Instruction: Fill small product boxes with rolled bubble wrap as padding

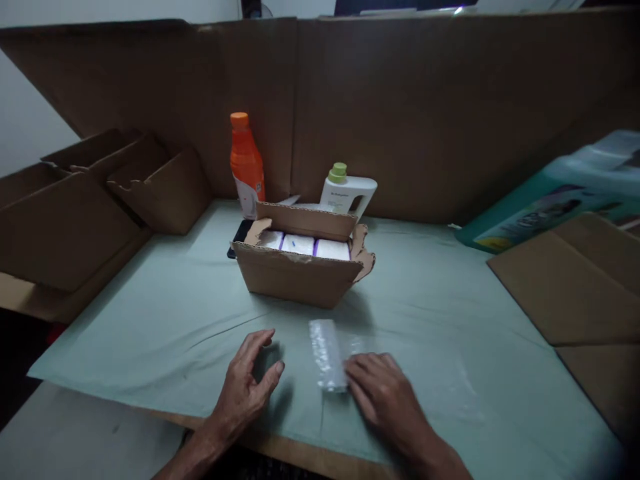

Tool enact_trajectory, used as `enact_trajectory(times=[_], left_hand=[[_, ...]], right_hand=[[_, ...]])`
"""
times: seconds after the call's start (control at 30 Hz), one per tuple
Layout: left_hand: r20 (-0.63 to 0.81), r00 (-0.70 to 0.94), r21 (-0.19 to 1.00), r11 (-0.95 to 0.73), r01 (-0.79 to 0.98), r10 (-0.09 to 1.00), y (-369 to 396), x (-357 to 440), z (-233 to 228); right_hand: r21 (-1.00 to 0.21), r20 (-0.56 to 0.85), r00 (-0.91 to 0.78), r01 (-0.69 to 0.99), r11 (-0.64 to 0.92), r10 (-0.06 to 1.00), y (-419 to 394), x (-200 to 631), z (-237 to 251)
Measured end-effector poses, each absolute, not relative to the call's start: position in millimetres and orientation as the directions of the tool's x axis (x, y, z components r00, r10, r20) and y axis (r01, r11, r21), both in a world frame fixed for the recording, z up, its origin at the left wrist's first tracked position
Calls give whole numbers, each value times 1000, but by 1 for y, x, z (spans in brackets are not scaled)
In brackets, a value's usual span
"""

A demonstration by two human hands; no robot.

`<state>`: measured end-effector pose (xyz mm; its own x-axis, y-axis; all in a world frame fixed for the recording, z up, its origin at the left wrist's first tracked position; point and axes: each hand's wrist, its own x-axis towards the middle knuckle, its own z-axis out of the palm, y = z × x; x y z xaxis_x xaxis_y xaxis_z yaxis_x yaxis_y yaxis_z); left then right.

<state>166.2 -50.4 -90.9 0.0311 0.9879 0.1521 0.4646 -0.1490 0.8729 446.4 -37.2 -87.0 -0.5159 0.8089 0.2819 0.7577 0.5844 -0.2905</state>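
We locate the plastic packet (327,357) on the cloth-covered worktop (165,320), on the near side of the cardboard box (300,277). We judge it light, soft and somewhat slippery, easily creased but unlikely to break; the suitable grip is a pinch across its long sides, near the middle. It is a narrow, translucent strip with a glossy, crinkled surface. At its right edge, the right hand (385,393) has its fingers close together; we cannot tell whether they pinch it. On the left hand (250,377), thumb and fingers are spread, holding nothing. Farther out, we note white packs (299,244) inside the box, with an orange bottle (246,160) and a white bottle (345,190) behind.
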Motion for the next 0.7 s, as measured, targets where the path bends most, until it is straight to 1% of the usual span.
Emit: enact_trajectory(times=[0.1,0.2,0.27,0.33,0.43,0.5,0.57,0.63,0.7], left_hand=[[67,17,862,-66,502,998,-51,163,-93],[2,-35,819,18,573,999,-51,159,-98],[-39,-38,782,54,620,998,-50,156,-101],[-41,-29,747,50,663,999,-46,153,-103],[37,-65,665,24,747,997,-36,140,-103],[82,-72,563,14,827,994,-30,124,-102],[125,-38,437,-20,899,991,-27,108,-101],[218,12,335,-87,938,976,-28,99,-98],[355,73,285,-182,941,932,-30,104,-93]], right_hand=[[-369,231,-603,672,642,764,-52,397,-83],[-432,215,-677,581,690,704,-54,379,-80],[-452,229,-652,586,672,723,-52,383,-78],[-435,246,-605,630,644,757,-49,390,-78],[-401,234,-610,648,647,757,-40,393,-83],[-391,240,-633,631,670,736,-32,396,-88],[-376,289,-611,635,674,737,-26,404,-93],[-358,367,-540,669,651,757,-20,414,-94],[-341,416,-483,703,624,771,-14,417,-92]])
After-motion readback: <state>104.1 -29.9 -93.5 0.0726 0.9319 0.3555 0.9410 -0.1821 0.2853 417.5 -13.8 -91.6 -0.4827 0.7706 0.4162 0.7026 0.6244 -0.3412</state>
